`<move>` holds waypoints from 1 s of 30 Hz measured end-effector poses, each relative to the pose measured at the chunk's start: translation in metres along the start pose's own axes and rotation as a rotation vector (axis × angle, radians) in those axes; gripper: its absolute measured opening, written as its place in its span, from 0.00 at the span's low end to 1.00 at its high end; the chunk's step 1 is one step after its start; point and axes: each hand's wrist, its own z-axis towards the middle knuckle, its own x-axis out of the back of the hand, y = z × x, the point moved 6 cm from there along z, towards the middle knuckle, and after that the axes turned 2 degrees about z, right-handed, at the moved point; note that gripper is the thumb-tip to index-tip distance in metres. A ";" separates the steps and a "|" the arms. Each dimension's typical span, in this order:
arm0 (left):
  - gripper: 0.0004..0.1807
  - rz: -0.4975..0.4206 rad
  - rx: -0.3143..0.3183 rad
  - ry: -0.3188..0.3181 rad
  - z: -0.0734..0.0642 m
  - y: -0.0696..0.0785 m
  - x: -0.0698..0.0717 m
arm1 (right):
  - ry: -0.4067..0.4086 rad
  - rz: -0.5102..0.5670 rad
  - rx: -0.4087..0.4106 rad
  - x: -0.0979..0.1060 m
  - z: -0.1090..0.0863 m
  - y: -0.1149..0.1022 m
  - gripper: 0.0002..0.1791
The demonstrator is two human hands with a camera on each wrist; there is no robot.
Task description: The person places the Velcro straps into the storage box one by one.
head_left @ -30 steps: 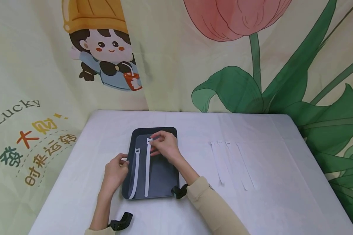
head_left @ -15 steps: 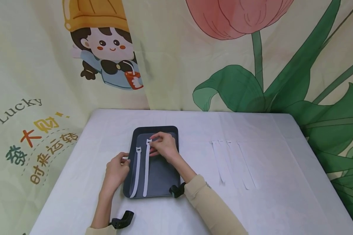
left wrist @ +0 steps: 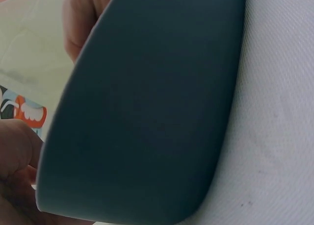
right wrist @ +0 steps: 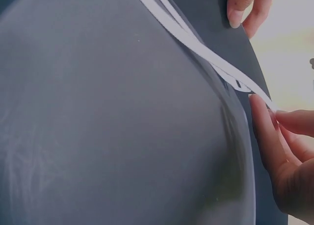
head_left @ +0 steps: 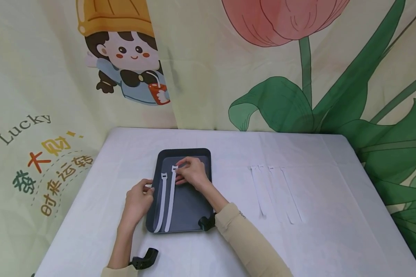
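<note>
A dark rectangular tray [head_left: 190,207] lies on the white-covered table. At its left rim, my left hand [head_left: 136,200] grips the edge, thumb on the inner side in the right wrist view. My right hand [head_left: 193,174] reaches over the tray and pinches the slotted head end of a white cable strap [head_left: 170,200]; in the right wrist view this strap [right wrist: 201,48] slants up to the fingertips. Its lower end is near the tray's near edge. Just left of it lies a second white cable strap [head_left: 162,204], roughly parallel, inside the tray.
Right of the tray, several white straps [head_left: 261,188] lie on the white cloth, barely standing out from it. A printed curtain [head_left: 201,77] hangs behind the table's far edge. Each wrist wears a black camera mount, one [head_left: 146,258] near the left sleeve.
My right hand has shifted the pinched strap left and slightly toward me, so its lower end is nearer the other strap. My left hand stays on the tray rim.
</note>
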 end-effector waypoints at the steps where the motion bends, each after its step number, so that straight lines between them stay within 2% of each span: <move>1: 0.20 0.000 0.002 0.000 0.000 0.000 0.000 | -0.001 -0.005 -0.001 -0.001 0.000 0.000 0.12; 13: 0.20 -0.007 0.006 -0.005 0.001 -0.003 0.000 | -0.014 -0.135 0.007 -0.009 0.007 0.006 0.11; 30: 0.20 -0.013 0.003 -0.011 0.001 -0.002 0.001 | 0.007 -0.282 0.088 -0.012 0.013 0.014 0.07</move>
